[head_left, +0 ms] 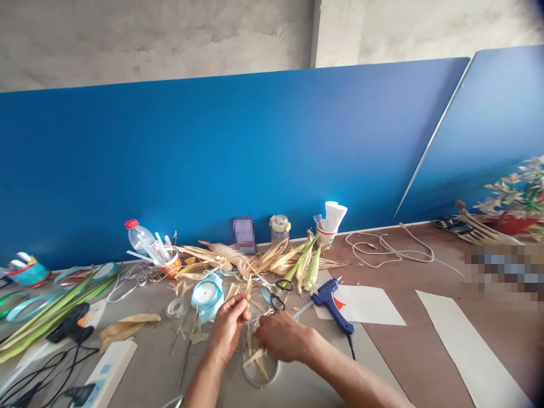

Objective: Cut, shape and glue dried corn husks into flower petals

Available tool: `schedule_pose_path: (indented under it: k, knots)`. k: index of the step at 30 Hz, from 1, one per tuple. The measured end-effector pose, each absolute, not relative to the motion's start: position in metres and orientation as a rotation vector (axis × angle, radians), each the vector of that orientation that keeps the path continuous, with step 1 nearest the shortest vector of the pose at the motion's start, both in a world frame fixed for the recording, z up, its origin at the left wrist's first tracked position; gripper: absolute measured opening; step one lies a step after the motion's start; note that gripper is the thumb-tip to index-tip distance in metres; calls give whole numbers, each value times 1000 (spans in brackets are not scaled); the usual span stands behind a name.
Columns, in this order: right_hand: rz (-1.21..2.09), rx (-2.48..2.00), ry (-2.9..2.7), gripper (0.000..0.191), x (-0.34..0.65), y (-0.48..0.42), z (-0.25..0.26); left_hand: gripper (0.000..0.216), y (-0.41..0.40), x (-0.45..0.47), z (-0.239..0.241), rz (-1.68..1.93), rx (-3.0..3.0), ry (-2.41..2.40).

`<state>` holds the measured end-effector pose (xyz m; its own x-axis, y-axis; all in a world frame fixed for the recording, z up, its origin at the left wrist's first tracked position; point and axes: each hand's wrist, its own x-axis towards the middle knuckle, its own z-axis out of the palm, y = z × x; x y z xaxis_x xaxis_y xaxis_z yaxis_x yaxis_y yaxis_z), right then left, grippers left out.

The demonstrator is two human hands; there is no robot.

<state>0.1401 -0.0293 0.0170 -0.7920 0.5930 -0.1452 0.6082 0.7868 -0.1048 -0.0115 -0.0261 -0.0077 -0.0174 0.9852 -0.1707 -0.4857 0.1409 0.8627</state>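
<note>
My left hand (229, 326) pinches a narrow strip of dried corn husk (249, 285) upright between thumb and fingertips. Close beside it, my right hand (285, 335) is closed with its fingers pointing down, and whatever they hold is hidden. Below both hands sits a round clear dish (275, 381) with several cut husk pieces (256, 357) in and over it. Black-handled scissors (278, 300) lie just beyond my hands. A blue glue gun (331, 303) with a glue stick rests right of my right hand, partly on white paper (369, 305).
Behind my hands spreads a pile of corn husks (238, 260). Light-blue ribbon (207, 296), an orange cup of glue sticks (171, 264) and a power strip (108, 374) are on the left. A jar (280, 229), a paper cup (326, 235) and a white cable (382, 249) stand or lie toward the blue partition (212, 158).
</note>
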Motion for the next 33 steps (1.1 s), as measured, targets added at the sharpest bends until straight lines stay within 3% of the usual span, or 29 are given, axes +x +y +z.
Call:
schedule_pose_path:
  k: [14,20,24,30,33]
  knots:
    - [-1286,1387,3172,21,168,-11,49,18,-31,-6,4,1323,659,879]
    - [-1646,1617,2854,15,164,2,34,16,-35,-3,5,1256,706,809]
    - [-1733,1580,2848,14,159,12,30,16,-34,-2,5,1247,699,810]
    - [-1609,1620,2997,14,150,19,35,16,-33,-5,1,1243,703,838]
    - [-1746,1586,2963,15,148,20,34,17,-32,-6,1,1246,690,876]
